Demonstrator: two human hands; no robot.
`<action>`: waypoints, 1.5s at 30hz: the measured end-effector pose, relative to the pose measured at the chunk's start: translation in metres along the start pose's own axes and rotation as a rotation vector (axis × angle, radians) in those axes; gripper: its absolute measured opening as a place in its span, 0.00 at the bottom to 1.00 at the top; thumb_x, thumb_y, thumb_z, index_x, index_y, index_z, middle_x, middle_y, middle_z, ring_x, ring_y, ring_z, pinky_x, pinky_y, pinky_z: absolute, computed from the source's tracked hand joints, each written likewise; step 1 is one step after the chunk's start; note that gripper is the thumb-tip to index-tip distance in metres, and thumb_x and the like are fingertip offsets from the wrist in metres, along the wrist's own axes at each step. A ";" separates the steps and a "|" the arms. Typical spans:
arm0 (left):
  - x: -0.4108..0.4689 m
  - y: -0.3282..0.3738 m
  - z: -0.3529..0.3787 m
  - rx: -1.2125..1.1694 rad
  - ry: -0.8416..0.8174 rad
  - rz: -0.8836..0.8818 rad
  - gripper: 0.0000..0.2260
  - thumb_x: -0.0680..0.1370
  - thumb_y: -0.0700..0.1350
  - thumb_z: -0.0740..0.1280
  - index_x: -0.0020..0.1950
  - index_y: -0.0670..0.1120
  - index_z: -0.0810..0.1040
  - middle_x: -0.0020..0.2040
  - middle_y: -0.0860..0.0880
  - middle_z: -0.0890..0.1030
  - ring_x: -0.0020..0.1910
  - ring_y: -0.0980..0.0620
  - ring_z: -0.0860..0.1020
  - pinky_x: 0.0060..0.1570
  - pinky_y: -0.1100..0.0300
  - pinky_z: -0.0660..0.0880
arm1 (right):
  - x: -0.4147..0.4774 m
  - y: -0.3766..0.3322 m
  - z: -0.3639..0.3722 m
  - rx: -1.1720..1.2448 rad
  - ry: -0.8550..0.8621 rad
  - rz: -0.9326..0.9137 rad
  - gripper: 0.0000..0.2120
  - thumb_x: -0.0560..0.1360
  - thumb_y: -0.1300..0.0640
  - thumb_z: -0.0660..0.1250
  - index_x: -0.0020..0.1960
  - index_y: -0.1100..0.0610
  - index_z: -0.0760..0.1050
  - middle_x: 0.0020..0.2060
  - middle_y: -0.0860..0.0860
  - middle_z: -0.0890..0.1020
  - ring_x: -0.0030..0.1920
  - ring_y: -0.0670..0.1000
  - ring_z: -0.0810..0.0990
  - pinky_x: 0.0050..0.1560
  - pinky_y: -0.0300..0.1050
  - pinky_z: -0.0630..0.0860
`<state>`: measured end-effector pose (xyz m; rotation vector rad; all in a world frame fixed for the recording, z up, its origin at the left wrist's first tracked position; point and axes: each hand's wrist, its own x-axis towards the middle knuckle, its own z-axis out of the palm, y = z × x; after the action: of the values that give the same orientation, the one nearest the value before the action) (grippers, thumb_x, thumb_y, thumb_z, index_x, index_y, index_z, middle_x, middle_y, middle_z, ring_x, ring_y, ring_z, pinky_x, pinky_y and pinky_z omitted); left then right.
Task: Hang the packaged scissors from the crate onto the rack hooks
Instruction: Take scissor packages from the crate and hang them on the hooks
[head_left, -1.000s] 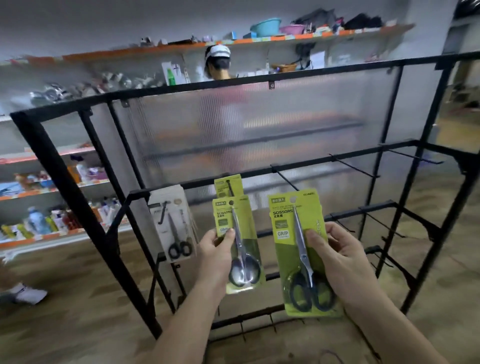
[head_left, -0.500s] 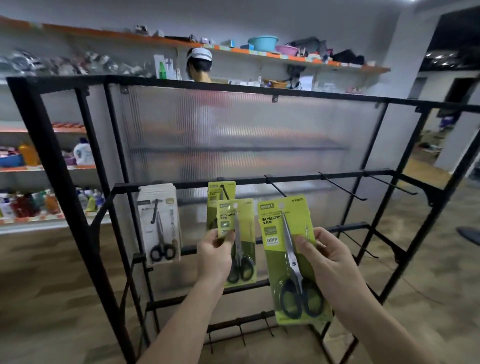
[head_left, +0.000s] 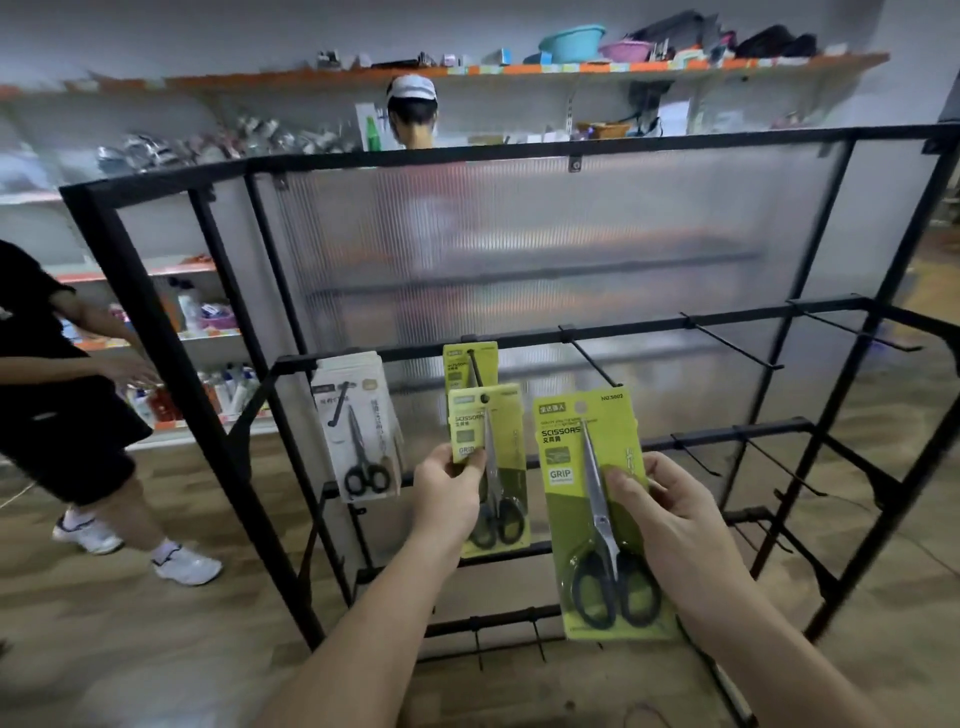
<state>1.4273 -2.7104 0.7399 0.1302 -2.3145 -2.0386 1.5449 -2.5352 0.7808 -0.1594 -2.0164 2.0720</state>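
Two pinch grips: left fingers (head_left: 470, 464) nipping the smaller lime-green card-backed scissors pack (head_left: 511, 441) by its left edge, hang-hole at the black wire hook (head_left: 474, 366) just above; right fingers (head_left: 621, 480) clamped mid-card on the larger green scissors pack (head_left: 569, 525), held free alongside. Probably light, stiff yet bendable card; best gripped near the hole. Black metal rack (head_left: 623, 328) beyond.

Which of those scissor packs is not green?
The white pack, hanging furthest left; the other three packs are green.
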 end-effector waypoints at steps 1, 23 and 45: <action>0.001 -0.001 0.000 0.018 0.006 -0.003 0.05 0.84 0.49 0.66 0.56 0.52 0.81 0.47 0.53 0.83 0.44 0.55 0.77 0.38 0.61 0.70 | 0.000 0.001 0.000 0.002 0.000 0.007 0.09 0.83 0.53 0.64 0.54 0.57 0.79 0.45 0.56 0.87 0.46 0.61 0.86 0.47 0.63 0.84; 0.129 -0.012 0.018 0.048 0.024 -0.157 0.04 0.82 0.49 0.69 0.50 0.50 0.78 0.47 0.53 0.81 0.45 0.54 0.77 0.46 0.55 0.72 | 0.036 0.043 0.030 0.064 -0.060 0.120 0.07 0.83 0.56 0.64 0.53 0.59 0.77 0.43 0.56 0.86 0.41 0.52 0.85 0.36 0.43 0.80; 0.042 -0.038 -0.059 0.403 -0.124 0.012 0.19 0.83 0.48 0.66 0.75 0.53 0.72 0.72 0.55 0.73 0.74 0.52 0.69 0.67 0.63 0.64 | 0.160 0.085 0.106 -0.258 0.044 0.267 0.12 0.84 0.45 0.62 0.56 0.52 0.76 0.49 0.52 0.83 0.50 0.52 0.82 0.49 0.50 0.80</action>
<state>1.3921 -2.7778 0.7087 0.0048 -2.7653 -1.5882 1.3557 -2.5994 0.7152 -0.5438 -2.3373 1.9192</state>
